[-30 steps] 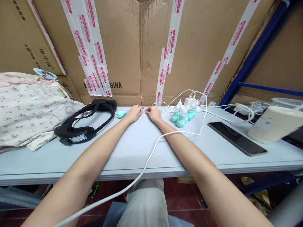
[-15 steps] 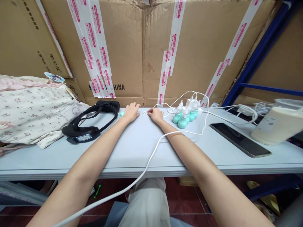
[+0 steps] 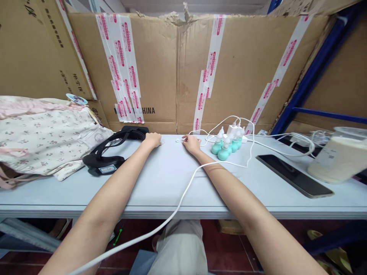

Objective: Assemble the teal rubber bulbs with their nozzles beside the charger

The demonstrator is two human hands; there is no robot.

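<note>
My left hand (image 3: 151,139) lies at the back of the white table (image 3: 172,179), fingers curled down over the spot where a small teal bulb lay; the bulb is hidden under it. A tiny white ring (image 3: 177,140) sits on the table between my hands. My right hand (image 3: 191,143) rests just right of the ring, fingers loosely stretched toward it and holding nothing. To its right stands a cluster of teal bulbs with white tips (image 3: 225,148). A white cable (image 3: 183,191) crosses my right forearm and drops off the table's front edge.
A black headset (image 3: 114,147) lies left of my left hand, beside floral cloth (image 3: 43,133). A white charger (image 3: 232,128) with cables stands behind the bulbs. A dark phone (image 3: 294,175) and a milky cup (image 3: 338,158) sit at the right. Taped cardboard (image 3: 177,76) walls the back.
My hands were pinched together over the white ring; it now lies on the table. My left hand has slid left onto the teal bulb. The view has tilted upward.
</note>
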